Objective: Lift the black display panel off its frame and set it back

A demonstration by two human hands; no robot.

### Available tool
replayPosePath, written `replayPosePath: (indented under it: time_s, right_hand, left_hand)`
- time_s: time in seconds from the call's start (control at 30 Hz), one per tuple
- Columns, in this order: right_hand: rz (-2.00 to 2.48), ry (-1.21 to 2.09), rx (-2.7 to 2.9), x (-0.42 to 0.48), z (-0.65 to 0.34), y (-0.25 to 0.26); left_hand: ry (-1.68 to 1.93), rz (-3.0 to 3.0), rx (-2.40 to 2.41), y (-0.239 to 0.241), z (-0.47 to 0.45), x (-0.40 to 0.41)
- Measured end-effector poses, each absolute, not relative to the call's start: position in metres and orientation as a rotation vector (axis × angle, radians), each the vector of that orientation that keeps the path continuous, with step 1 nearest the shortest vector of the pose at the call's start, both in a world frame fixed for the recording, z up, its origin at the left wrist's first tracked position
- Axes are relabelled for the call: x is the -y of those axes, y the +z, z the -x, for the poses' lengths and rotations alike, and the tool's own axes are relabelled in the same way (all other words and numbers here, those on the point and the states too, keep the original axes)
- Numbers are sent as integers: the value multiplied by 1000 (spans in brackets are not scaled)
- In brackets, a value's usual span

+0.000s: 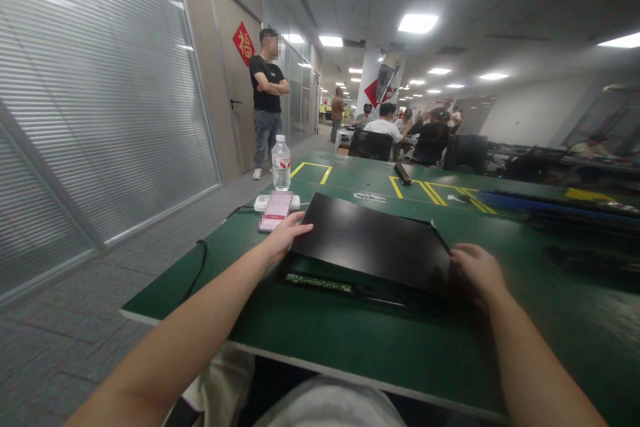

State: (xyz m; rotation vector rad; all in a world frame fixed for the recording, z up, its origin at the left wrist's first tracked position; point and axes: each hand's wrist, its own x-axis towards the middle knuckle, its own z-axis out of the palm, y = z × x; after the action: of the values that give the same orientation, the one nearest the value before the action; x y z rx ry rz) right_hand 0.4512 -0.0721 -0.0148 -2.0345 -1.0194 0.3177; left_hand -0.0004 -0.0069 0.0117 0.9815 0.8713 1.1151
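Note:
A flat black panel (373,240) is tilted up at its near edge over a black device base on the green table (350,333). A green circuit board strip (320,282) shows in the gap under the panel's near edge. My left hand (286,233) grips the panel's left edge, thumb on top. My right hand (477,270) holds the panel's right near corner, fingers curled on its edge.
A phone with a pink screen (276,211) lies on a white power strip (263,202) left of the panel, and a water bottle (281,163) stands behind it. Yellow tape lines (430,192) mark the table. A person stands by the door; others sit farther back.

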Motion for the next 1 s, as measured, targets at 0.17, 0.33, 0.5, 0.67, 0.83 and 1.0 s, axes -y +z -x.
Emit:
replayPosePath:
  time_s: [0.17, 0.33, 0.5, 0.67, 0.83, 1.0]
  right_hand:
    - [2095, 219, 1098, 72, -450, -14]
    - [2129, 161, 1161, 73, -448, -11]
    - [2167, 165, 1191, 73, -447, -10]
    - [2164, 143, 1205, 71, -450, -12]
    - [2157, 153, 1203, 72, -450, -13]
    - [2147, 161, 1188, 72, -451, -14]
  left_hand:
    - [1103, -996, -906, 8, 1, 5]
    - [1098, -1010, -914, 6, 2, 4]
    - [1090, -1015, -891, 6, 2, 4]
    - [1088, -1017, -882, 7, 1, 5]
    - [1085, -1011, -884, 7, 1, 5]
    - [1077, -1007, -879, 6, 3, 5]
